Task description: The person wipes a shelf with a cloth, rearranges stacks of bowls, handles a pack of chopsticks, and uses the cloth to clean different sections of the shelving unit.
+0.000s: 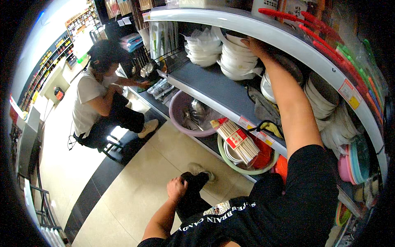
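My right hand [254, 45] reaches under the upper shelf and touches the top of a stack of white bowls [237, 58]. Its index finger lies at the rim of the top bowl, while the other fingers are partly hidden. A second stack of white bowls [203, 48], with thin wrapping between them, stands just left of it. Behind my forearm are more white bowls [268, 86] and a grey cloth [262, 102]. Loosely curled, my left hand [176, 187] rests by my knee, with nothing visible in it.
A person [92, 92] sits on a low stool at left, reaching toward the lower shelf. Below are a pink basin [172, 115] with metal utensils and a pale green basin [222, 154] with packaged chopsticks [236, 139]. The upper shelf edge [247, 20] curves above my right arm.
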`<state>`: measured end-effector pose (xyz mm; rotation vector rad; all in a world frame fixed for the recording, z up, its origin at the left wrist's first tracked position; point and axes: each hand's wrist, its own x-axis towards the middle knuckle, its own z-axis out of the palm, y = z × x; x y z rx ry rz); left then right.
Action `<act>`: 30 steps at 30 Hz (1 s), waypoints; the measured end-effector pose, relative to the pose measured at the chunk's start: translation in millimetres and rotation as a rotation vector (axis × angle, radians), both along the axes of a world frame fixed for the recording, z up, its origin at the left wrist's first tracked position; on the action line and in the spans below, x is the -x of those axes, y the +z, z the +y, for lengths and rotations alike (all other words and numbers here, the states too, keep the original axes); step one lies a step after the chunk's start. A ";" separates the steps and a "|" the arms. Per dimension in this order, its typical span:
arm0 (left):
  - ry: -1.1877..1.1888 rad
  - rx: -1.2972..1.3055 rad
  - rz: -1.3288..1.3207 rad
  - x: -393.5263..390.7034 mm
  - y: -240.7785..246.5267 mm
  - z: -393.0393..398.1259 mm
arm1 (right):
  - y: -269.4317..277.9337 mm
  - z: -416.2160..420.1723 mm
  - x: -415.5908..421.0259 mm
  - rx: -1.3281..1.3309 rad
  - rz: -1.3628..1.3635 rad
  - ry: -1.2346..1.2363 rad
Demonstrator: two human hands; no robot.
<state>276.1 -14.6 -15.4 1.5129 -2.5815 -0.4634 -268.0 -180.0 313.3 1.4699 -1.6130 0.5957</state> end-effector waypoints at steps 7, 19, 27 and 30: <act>-0.032 0.024 0.031 5.9 0.8 -4.7 | -11.7 23.6 -8.7 0.142 -0.236 -0.001; 0.019 0.009 0.020 -0.3 1.3 2.0 | -122.5 202.2 -79.1 -0.726 -0.433 -0.039; 0.013 -0.008 0.011 3.1 -1.2 0.8 | -163.7 173.8 -63.4 -0.687 -0.359 -0.202; -0.004 -0.023 0.000 6.2 6.0 1.5 | -166.1 155.1 -63.4 -0.623 -0.359 -0.147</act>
